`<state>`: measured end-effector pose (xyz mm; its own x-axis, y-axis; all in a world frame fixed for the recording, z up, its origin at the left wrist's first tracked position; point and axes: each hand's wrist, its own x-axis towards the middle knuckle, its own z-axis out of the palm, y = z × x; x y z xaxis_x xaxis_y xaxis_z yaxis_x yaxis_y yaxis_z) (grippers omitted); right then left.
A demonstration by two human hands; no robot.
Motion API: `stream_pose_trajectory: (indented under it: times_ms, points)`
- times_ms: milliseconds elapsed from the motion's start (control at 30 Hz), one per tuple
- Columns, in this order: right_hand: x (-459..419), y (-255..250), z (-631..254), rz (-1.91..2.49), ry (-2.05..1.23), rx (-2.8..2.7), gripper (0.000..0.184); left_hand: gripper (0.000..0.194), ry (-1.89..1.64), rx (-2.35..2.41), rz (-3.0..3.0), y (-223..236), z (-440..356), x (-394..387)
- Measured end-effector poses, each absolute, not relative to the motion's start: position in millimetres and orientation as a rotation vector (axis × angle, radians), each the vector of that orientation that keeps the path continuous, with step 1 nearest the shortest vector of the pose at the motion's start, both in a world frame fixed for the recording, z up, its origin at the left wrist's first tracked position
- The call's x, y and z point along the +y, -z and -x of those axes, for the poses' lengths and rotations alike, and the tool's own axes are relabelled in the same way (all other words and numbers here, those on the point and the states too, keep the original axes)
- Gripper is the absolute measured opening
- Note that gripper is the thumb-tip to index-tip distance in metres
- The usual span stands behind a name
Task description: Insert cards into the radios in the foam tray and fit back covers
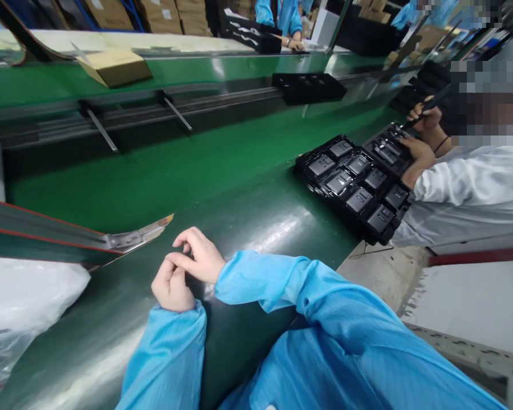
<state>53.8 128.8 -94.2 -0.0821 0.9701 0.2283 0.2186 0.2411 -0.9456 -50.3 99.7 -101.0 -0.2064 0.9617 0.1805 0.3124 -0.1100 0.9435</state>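
My left hand (171, 286) and my right hand (200, 256) rest together on the dark green bench surface (256, 222) in front of me. Both wear blue sleeves. The left hand is curled into a loose fist. The right hand's fingers are bent and touch the left hand's knuckles. I see nothing held in either hand. The nearest object is a black tray (354, 188) of several dark rectangular parts, well to the right and out of my reach.
A co-worker in a white coat (470, 188) handles parts at a second black tray (389, 149). A green conveyor belt (154, 171) runs beyond. A cardboard box (115, 66) and another black tray (310, 86) sit farther back. A white plastic bag (21, 307) lies left.
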Motion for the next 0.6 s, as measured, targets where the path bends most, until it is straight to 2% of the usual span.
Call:
stream_pose_trajectory:
  times_ms: [133, 300, 433, 600]
  points:
    - [117.8, 82.1, -60.6, 1.159, -0.930, -1.421, 0.024, 0.025, -1.391, 1.480, -1.420, 100.7, 49.0, 100.4]
    - [50.9, 26.3, -133.5, 1.120, -0.739, -1.333, 0.017, 0.031, -1.458, 1.413, -1.415, 102.0, 44.8, 105.1]
    - [-17.5, -10.4, -238.6, 1.260, 0.019, -1.099, 0.017, 0.028, -1.483, 1.359, -1.497, 96.6, 18.4, 125.3]
    - [-77.9, 8.1, -376.6, 1.444, 0.383, -0.602, 0.022, 0.033, -1.343, 1.213, -1.609, 92.7, -64.9, 176.8]
